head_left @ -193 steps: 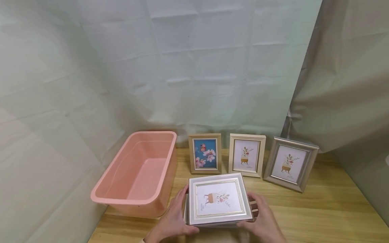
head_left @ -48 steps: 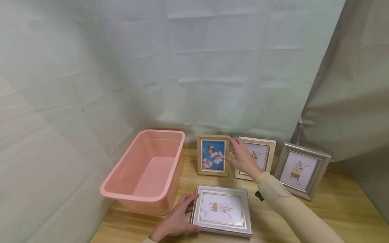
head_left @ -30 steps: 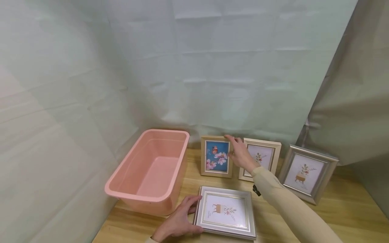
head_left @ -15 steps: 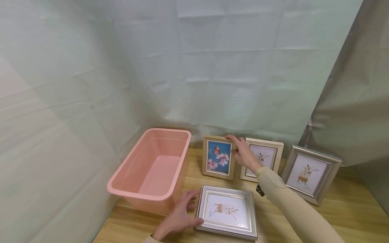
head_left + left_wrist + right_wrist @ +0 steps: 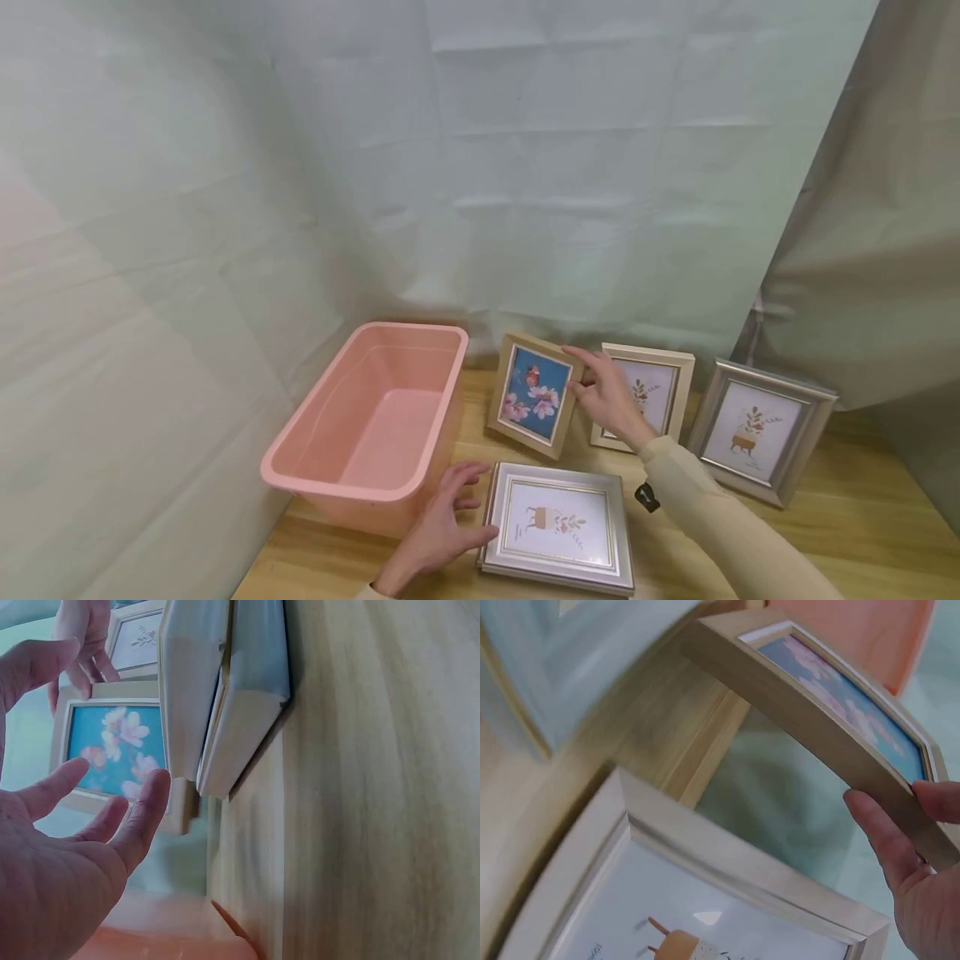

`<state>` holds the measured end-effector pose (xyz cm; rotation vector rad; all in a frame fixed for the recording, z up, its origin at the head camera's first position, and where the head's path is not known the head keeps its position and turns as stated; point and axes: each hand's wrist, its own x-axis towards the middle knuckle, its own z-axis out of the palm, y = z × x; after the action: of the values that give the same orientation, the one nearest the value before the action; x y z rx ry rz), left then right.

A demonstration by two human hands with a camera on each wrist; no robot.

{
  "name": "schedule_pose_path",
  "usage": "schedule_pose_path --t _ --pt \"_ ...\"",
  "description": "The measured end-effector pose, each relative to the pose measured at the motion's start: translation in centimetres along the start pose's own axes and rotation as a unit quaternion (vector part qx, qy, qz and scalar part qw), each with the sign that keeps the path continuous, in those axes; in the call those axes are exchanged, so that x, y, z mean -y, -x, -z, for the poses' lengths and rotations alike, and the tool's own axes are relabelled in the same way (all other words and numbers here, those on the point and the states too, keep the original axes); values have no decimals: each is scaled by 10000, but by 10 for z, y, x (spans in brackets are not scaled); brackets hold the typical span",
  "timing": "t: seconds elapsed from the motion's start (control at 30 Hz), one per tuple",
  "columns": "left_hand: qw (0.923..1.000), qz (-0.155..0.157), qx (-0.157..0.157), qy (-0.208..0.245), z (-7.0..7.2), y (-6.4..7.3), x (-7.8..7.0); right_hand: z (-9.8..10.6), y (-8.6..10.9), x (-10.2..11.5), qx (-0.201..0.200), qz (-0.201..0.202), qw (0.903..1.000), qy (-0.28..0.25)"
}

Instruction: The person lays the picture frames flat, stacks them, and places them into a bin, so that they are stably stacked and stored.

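Note:
In the head view my right hand (image 5: 609,398) pinches the upper right edge of a tan picture frame (image 5: 534,392), which shows a bird and pink blossoms on blue. The frame tilts, leaning clockwise; in the right wrist view thumb and fingers (image 5: 881,832) grip its side. My left hand (image 5: 441,527) has its fingers spread and rests beside the left edge of a silver picture frame (image 5: 558,521) lying flat. In the left wrist view this silver frame (image 5: 196,690) lies on a second frame (image 5: 255,697), and the hand's fingers (image 5: 142,821) hold nothing.
A pink plastic tub (image 5: 367,433) stands at the left on the wooden table (image 5: 840,533). A cream picture frame (image 5: 648,396) and a larger silver-grey frame (image 5: 761,429) stand upright at the right. Pale cloth (image 5: 540,167) hangs behind.
Both hands held the silver frame stack earlier; it now lies flat. My right hand reached the tan frame and has tipped it clockwise. My left fingers have drawn off the stack's edge.

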<state>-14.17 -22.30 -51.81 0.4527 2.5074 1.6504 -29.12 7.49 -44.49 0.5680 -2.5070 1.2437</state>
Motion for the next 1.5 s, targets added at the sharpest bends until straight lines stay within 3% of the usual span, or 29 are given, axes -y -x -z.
schedule_pose_path --t 0.13,0.3,0.63,0.7,0.77,0.87,1.0,1.07,1.13,1.2,1.33,1.5 --pt "9988 -23 -31 491 2 -2 -2 5 13 8 -355 -431 9951 -821" --pt "9889 52 134 1480 5 -6 -6 16 28 22 -639 -1113 9780 -1646" --pt "9769 138 -14 2133 3 -10 -10 21 69 57 -1349 -1789 9223 -3149" --pt "9667 107 70 2558 2 -11 -10 21 79 64 -1448 -1921 9089 -3405" --pt "9513 16 229 3073 1 -13 -10 21 89 70 -1560 -2049 8970 -3594" --pt "9197 -281 625 3867 1 -17 -8 22 105 78 -1692 -2185 8835 -3782" --pt "8827 -578 1140 4522 1 -19 -8 21 121 87 -1771 -2393 8718 -3889" --pt "8701 -619 1309 4711 0 -18 -8 21 128 90 -1788 -2541 8644 -3952" --pt "8636 -571 1387 4814 -1 -17 -11 21 134 92 -1791 -2709 8573 -3995" --pt "8613 -525 1386 4860 -2 -17 -13 20 141 94 -1791 -2853 8525 -3997" --pt "8644 -511 1240 4845 -3 -17 -16 19 149 96 -1804 -2989 8495 -3956" --pt "8772 -558 886 4686 -6 -17 -19 19 156 96 -1893 -2959 8487 -3953"
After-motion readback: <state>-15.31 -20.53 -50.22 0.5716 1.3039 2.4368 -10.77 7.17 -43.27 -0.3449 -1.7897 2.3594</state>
